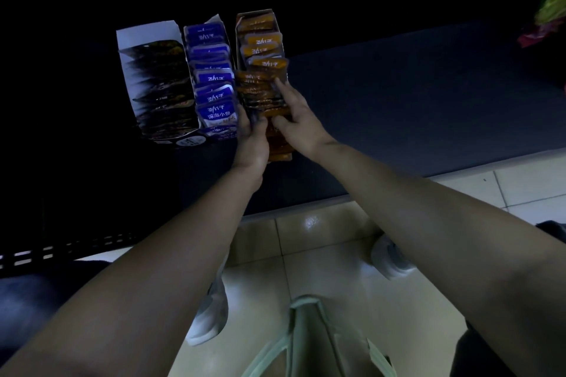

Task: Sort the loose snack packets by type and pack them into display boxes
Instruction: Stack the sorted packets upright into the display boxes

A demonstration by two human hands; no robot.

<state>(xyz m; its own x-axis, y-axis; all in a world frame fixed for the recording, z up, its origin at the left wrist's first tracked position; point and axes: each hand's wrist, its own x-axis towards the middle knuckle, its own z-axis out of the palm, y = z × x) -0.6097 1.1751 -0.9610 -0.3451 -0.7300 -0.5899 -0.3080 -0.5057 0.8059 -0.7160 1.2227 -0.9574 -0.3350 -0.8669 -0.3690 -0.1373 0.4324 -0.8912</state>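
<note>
Three display boxes stand side by side on a dark counter [428, 107]. The left box [147, 37] holds black packets [162, 95]. The middle one holds blue packets [214, 92]. The orange box [257, 17] on the right holds orange packets [263, 40] in a row. My left hand [252, 138] and my right hand [298, 119] both grip a stack of orange packets [260, 92] at the near end of that row, pressing it from either side. The lowest packets are partly hidden by my fingers.
A colourful bag [548, 12] lies at the far right of the counter. The counter edge runs across below my wrists, with tiled floor [321, 260], my pale shoes [389, 257] and a pale green bag [309, 337] beneath. The left side is very dark.
</note>
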